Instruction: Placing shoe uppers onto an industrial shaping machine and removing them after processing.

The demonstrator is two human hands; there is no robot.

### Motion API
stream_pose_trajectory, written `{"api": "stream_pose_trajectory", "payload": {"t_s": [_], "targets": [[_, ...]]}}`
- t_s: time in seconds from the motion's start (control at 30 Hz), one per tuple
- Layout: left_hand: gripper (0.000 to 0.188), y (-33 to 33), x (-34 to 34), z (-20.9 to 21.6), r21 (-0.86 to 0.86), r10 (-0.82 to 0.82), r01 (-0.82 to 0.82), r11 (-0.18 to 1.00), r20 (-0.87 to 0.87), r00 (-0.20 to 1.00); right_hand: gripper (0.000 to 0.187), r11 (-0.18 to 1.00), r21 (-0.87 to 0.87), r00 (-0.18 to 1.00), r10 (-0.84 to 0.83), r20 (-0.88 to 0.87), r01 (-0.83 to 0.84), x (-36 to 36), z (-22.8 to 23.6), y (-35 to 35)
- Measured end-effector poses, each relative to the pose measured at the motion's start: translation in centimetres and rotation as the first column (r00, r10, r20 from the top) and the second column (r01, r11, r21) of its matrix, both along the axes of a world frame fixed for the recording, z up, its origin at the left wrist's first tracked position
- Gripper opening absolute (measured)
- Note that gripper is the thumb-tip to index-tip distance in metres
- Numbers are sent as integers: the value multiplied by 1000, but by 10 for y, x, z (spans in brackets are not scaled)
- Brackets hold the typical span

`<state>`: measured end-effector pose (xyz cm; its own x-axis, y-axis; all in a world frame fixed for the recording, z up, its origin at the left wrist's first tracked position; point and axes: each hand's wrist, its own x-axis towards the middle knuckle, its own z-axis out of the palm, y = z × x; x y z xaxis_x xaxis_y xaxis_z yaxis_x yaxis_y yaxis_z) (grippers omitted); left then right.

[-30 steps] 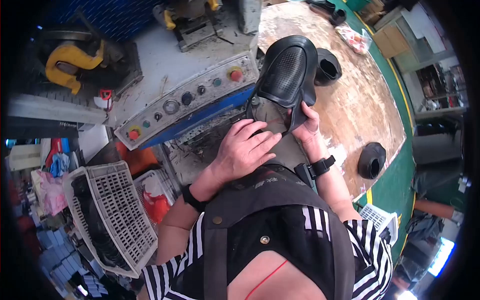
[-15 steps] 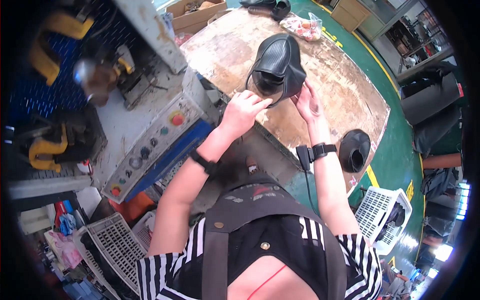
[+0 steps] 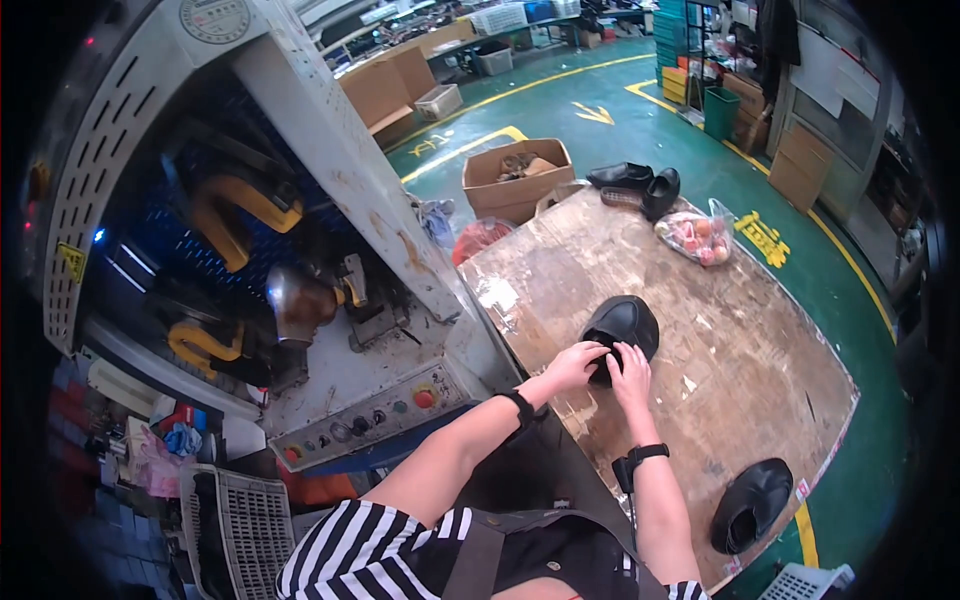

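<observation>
A black shoe upper rests on the worn wooden table, its toe pointing away from me and its opening facing me. At the left edge of that opening, my left hand is closed with its fingertips on the rim. My right hand is closed on the rim's right side, fingers bent over the edge. The two hands are close together, and the inside of the upper is partly hidden behind them. A second black shoe upper lies near the table's near right corner, apart from both hands.
Left of the wooden table stands a machine with a control panel, yellow clamps and a metal last. At the table's far end are black shoes and a plastic bag. A cardboard box sits beyond.
The shoe upper, held up and tilted above the table before, is now down on the tabletop. Both hands have come together at its opening. My view has swung up and left.
</observation>
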<state>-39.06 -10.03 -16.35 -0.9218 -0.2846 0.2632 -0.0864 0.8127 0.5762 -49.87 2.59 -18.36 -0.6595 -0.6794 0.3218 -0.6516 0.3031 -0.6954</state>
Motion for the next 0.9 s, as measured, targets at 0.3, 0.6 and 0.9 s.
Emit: {"api": "stream_pose_trajectory", "payload": {"t_s": [0.3, 0.6, 0.9], "targets": [[23, 7, 199, 6, 153, 164, -210, 966, 269, 949, 37, 998, 21, 996, -51, -67, 53, 9, -21, -10], [33, 74, 495, 65, 359, 725, -787, 501, 322, 608, 28, 1000, -31, 905, -8, -424, -5, 31, -10, -18], [24, 163, 792, 207, 361, 992, -925, 122, -15, 125, 26, 841, 9, 813, 520, 261, -541, 293, -57, -28]]}}
